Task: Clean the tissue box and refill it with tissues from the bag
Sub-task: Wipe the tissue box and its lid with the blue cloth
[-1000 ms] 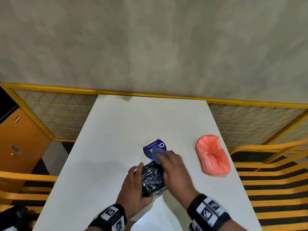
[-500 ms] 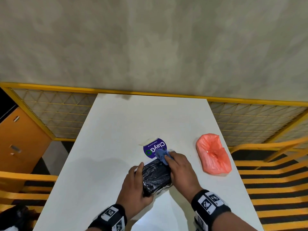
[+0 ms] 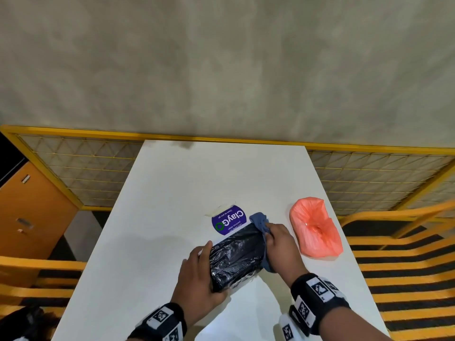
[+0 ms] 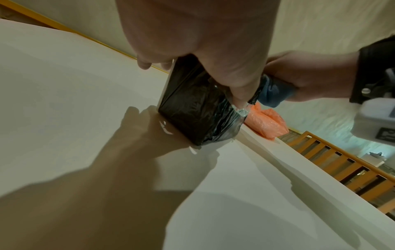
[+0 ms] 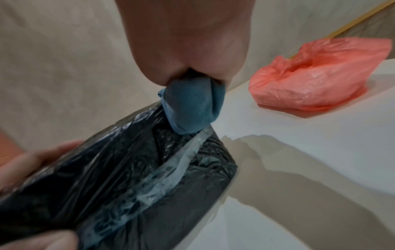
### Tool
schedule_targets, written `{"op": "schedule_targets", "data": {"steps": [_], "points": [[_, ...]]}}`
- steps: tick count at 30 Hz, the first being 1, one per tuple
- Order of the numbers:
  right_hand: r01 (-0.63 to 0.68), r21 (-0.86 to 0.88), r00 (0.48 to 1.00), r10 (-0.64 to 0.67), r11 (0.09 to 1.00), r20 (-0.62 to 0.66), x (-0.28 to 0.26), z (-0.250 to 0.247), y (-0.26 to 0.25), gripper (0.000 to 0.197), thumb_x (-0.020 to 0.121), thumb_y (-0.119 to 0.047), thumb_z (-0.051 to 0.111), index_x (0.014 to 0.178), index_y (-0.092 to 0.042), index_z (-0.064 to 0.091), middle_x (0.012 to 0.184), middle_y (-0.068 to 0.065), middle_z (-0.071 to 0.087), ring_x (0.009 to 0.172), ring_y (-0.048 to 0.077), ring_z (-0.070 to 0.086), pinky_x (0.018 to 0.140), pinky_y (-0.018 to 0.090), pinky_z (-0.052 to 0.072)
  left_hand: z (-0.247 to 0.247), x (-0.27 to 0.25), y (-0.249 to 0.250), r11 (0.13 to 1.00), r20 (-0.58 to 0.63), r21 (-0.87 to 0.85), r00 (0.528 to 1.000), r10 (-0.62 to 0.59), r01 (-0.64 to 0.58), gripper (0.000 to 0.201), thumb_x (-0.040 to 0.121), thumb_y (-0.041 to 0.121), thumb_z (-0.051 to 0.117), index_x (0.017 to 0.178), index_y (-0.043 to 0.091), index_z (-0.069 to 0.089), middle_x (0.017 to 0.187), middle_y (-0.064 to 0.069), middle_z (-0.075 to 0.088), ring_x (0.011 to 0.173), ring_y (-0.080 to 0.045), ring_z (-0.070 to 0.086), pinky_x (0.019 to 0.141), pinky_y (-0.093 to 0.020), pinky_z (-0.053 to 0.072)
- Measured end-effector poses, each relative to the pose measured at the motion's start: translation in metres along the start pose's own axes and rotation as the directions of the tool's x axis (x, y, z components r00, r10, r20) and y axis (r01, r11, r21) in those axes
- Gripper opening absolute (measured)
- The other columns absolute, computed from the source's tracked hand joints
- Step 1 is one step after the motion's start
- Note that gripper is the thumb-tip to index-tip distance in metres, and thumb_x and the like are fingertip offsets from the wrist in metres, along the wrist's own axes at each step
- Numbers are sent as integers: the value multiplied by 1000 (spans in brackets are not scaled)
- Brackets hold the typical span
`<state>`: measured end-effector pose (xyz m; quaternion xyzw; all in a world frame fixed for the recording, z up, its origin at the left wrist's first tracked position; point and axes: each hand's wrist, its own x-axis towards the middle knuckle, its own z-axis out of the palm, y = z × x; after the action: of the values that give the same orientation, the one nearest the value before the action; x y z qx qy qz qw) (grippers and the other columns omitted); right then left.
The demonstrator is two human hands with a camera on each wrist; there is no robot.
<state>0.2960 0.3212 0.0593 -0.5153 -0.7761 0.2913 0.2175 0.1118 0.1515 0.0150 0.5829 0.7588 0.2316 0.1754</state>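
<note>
Hands (image 3: 197, 274) (image 3: 280, 244) clamp box (image 3: 236, 257); head view alone reveals sticker (image 3: 229, 219).

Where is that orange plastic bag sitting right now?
In the head view, the crumpled orange plastic bag lies on the white table near its right edge, just right of the right hand holding a blue cloth.

"ClayGo" on purple table sticker (image 3: 229, 219), upside down
</note>
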Motion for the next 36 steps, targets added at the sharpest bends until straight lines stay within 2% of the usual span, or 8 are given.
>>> {"op": "schedule_targets", "data": {"steps": [6, 9, 14, 17, 22, 26, 30, 36], "points": [[-339, 269, 941, 330, 901, 83, -11, -15, 48, 20, 92, 2, 46, 91, -6, 64, 85, 21, 62, 80, 37, 56, 67, 33, 36, -33, 3, 32, 974, 122, 153, 975, -185, 166, 132, 52, 102, 39, 156, 27, 9, 166, -5, -11, 152, -29, -17, 118, -64, 3], [-415, 271, 907, 416, 868, 57, -34, -22, 67, 26, 93, 2, 47, 75, -13, 57, 72, 12, 58, 71, 25, 53, 63, 34, 36, -44, 22, 65, 973, 118, 194, 981, -154, 129, 130, 53, 105, 21, 156, 27, 5, 166, -4, -6, 153, -27, -8, 119, -62, 5], [-448, 176, 894, 438, 877, 94, -60, -22, 72, 24, 94, 5, 49, 79, -10, 60, 78, 14, 63, 75, 30, 59, 68, 33, 41, -24, 84, 126, 958, 259, 283, 959, -114, 37, 127, 66, 83, 54, 156, 21, -11, 165, -11, 10, 150, -33, 11, 113, -66, 15], [-423, 321, 904, 418, 848, 88, -61, -32, 61, 18, 95, 7, 47, 101, 4, 64, 94, 20, 66, 73, 20, 55, 63, 16, 41, -20, 99, 137, 939, 328, 342, 933, -151, 32, 123, 72, 66, 64, 156, 19, -12, 156, -14, 25, 141, -37, 27, 109, -64, 25], [-310, 469, 914, 395, 827, -93, -47, -73, 35, 26, 97, -2, 51, 85, -23, 60, 78, 5, 64, 75, 24, 60, 70, 30, 44, -41, 84, 112, 993, 132, -15, 984, 119, -118, 125, 63, 63, 67, 158, 18, -3, 150, 0, 30, 141, -21, 31, 114, -46, 32], [-174, 534, 934, 310, 827, -175, -36, -103, 1, 23, 98, -5, 50, 110, -23, 61, 97, -9, 64, 90, 13, 61, 78, 27, 45, -53, 52, 74, 919, 102, -369, 977, 186, -136, 123, 69, 38, 80, 152, 39, -11, 141, 27, 11, 136, -5, 35, 108, -19, 39], [171, 142, 954, -128, 975, -270, -28, -82, -50, 34, 93, -1, 53, 123, -11, 63, 115, 0, 59, 105, 10, 50, 92, 5, 32, -42, 36, 51, 906, 69, -410, 987, 142, -101, 120, 67, 42, 74, 145, 47, -17, 138, 26, 10, 124, -8, 50, 101, -26, 49], [467, -271, 884, -444, 842, 145, -56, 5, -89, 47, 76, -20, 47, 120, -20, 65, 115, 2, 65, 99, 23, 60, 80, 34, 51, -32, 32, 56, 886, -156, -349, 951, 267, -306, 96, 77, 25, 77, 134, 64, 11, 128, 30, 27, 130, -5, 34, 108, -18, 34]]}}
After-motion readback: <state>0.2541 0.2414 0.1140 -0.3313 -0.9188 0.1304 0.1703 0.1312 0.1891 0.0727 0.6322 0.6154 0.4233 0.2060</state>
